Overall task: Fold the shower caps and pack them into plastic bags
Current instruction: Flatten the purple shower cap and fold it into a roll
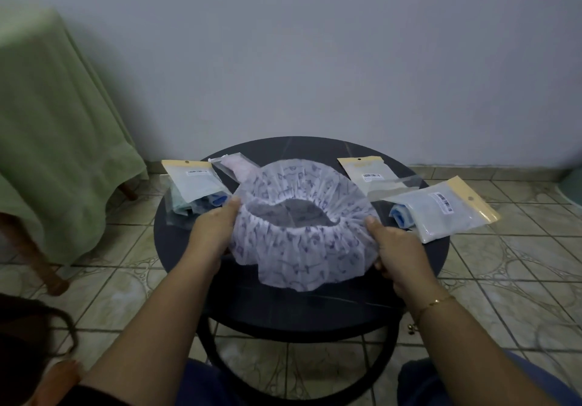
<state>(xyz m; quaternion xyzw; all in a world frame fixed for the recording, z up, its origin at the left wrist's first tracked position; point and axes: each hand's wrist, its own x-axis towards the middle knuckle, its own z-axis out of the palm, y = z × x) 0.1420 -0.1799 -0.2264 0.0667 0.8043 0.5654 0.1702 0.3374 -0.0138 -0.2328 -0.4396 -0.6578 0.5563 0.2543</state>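
A white shower cap with a purple print (302, 254) is held spread out above the round black table (441, 248), its elastic opening facing up. My left hand (214, 235) grips its left edge and my right hand (396, 248) grips its right edge. On the left of the table lies a plastic bag with a yellow header (195, 182) over light blue and blue caps. A pink cap in a clear bag (236, 166) lies behind the held cap. On the right lie an empty bag (371, 175) and a packed bag (441, 213) with a blue cap (400, 215) beside it.
A piece of furniture draped in green cloth (53, 141) stands at the left on wooden legs. The grey wall is close behind the table. Tiled floor (504, 279) surrounds it. My knees in blue trousers (441, 383) are under the table's near edge.
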